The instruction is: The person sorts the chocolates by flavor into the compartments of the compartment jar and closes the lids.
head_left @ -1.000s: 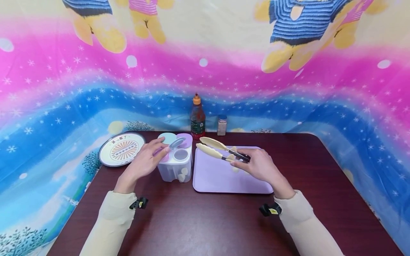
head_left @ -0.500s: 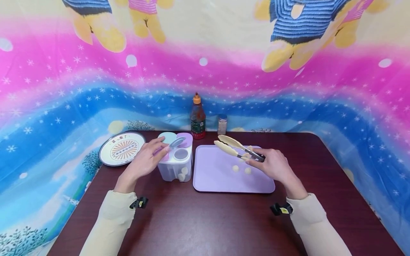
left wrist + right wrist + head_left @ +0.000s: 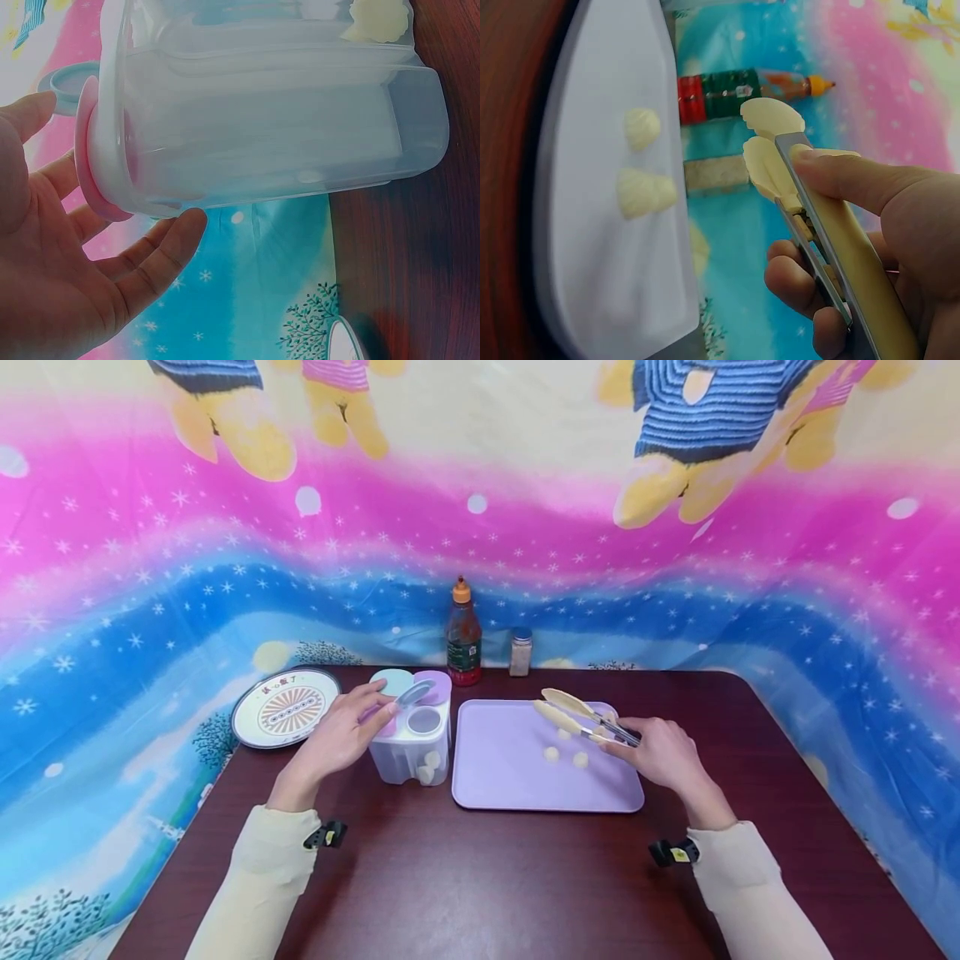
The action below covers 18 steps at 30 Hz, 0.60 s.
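Observation:
My left hand is at a clear storage box with coloured round lids. Its thumb touches the raised grey-blue flip lid, whose round opening is uncovered. In the left wrist view the other fingers lie fairly straight by the pink lid and the box's side. Pale pieces show inside the box. My right hand grips tongs with cream tips, parted with nothing between them. Below, several small cream, ridged pieces lie on the lilac tray.
A plate with a dark rim is at the back left. A sauce bottle with an orange cap and a small shaker jar stand behind the tray. A printed cloth hangs beyond the dark wooden table.
My right hand has carried the tongs rightward and a little toward me over the tray, uncovering the pieces there. The left hand and the raised lid stay put.

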Each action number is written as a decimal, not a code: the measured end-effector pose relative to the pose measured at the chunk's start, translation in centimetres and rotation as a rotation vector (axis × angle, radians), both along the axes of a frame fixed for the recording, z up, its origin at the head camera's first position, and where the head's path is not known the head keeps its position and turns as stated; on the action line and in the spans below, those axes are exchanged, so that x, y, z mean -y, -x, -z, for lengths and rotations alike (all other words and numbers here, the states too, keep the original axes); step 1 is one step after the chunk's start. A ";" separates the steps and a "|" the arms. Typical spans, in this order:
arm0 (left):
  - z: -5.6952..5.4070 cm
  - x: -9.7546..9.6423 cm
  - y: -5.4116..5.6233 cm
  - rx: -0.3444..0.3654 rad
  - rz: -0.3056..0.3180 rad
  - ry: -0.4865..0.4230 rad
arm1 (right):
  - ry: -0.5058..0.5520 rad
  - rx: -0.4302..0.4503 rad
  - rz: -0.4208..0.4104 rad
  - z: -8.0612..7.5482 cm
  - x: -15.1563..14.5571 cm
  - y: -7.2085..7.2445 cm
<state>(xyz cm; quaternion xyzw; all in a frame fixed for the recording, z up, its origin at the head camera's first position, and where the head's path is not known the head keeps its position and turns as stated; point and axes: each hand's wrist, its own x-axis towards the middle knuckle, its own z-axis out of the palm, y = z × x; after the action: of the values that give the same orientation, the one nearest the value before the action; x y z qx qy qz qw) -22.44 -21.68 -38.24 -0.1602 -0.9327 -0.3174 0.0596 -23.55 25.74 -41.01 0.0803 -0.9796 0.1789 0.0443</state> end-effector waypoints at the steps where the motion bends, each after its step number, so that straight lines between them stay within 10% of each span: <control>1: 0.0 0.0 0.0 0.000 -0.001 -0.001 | -0.010 0.005 0.005 0.2 -0.2 0.1; 18: -0.1 0.0 -0.1 0.010 -0.002 0.003 | -0.091 0.157 0.075 2.0 -1.8 0.6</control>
<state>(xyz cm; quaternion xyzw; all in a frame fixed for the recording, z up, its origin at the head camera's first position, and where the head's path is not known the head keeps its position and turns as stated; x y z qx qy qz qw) -22.31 -21.68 -38.16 -0.1579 -0.9336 -0.3169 0.0548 -24.10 27.51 -43.01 0.0312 -0.9895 0.1380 -0.0295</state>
